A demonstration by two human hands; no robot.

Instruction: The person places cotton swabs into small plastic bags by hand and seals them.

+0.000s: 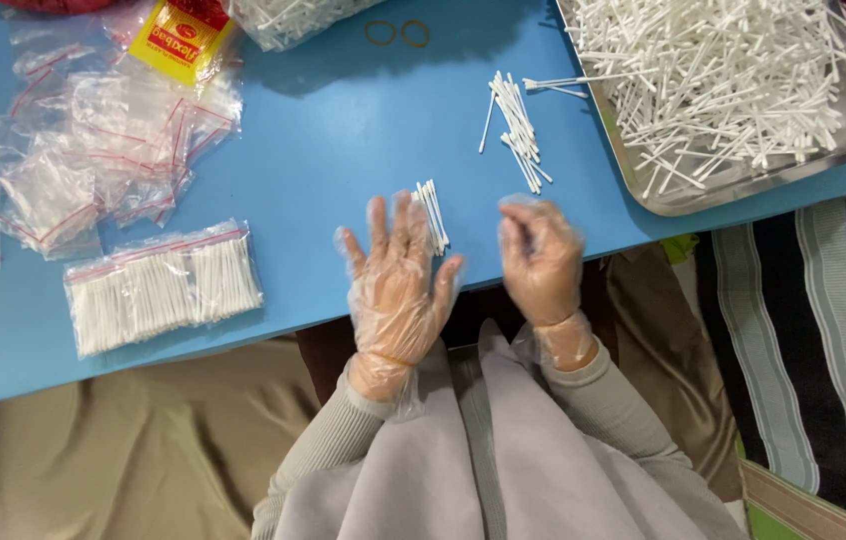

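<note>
My left hand, in a clear plastic glove, lies flat with fingers spread on the blue table. Its fingertips touch a small bundle of white cotton swabs. My right hand, also gloved, hovers just to the right with fingers curled and nothing visible in them. A larger loose bunch of cotton swabs lies farther up the table. A metal tray heaped with swabs sits at the top right.
Filled zip bags of swabs lie at the left. Above them is a pile of empty zip bags and a yellow packet. Two rubber bands rest near the top edge. A striped cloth hangs at the right.
</note>
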